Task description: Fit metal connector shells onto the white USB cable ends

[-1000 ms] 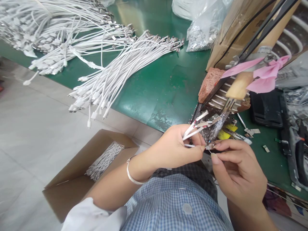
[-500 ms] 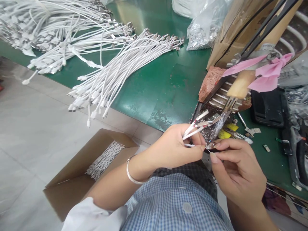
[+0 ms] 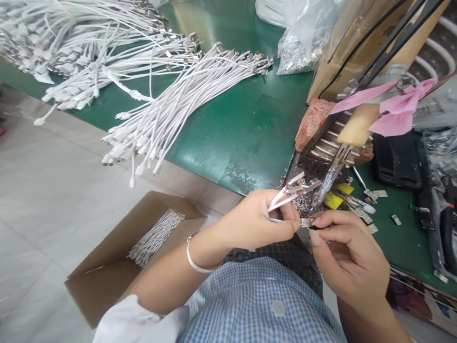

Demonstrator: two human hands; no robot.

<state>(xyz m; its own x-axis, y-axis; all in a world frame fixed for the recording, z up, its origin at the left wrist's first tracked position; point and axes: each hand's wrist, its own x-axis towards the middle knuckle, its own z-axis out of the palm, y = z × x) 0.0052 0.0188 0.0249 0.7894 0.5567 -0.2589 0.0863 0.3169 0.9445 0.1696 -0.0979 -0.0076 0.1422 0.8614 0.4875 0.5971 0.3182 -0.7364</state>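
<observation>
Several white cables with metal USB plugs stick up out of my left hand, which is closed around them. One more cable runs out between its thumb and forefinger to a metal USB plug. My right hand pinches the far end of that plug with its fingertips. A thin wire shows at the right thumb tip; its kind is unclear. Just above the right fingertips, a soldering iron with a wooden handle is fixed with its crusted tip pointing down. Grey solder crumbs lie around the tip.
Bundles of white USB cables lie on the green table. An open cardboard box with cut cables stands below left. A brick, yellow sponge, loose plugs and a black device surround the iron. A bag of plugs sits behind.
Both hands have shifted slightly left and down, away from the iron's tip. The USB plug between them now shows more clearly. The hold of each hand looks the same.
</observation>
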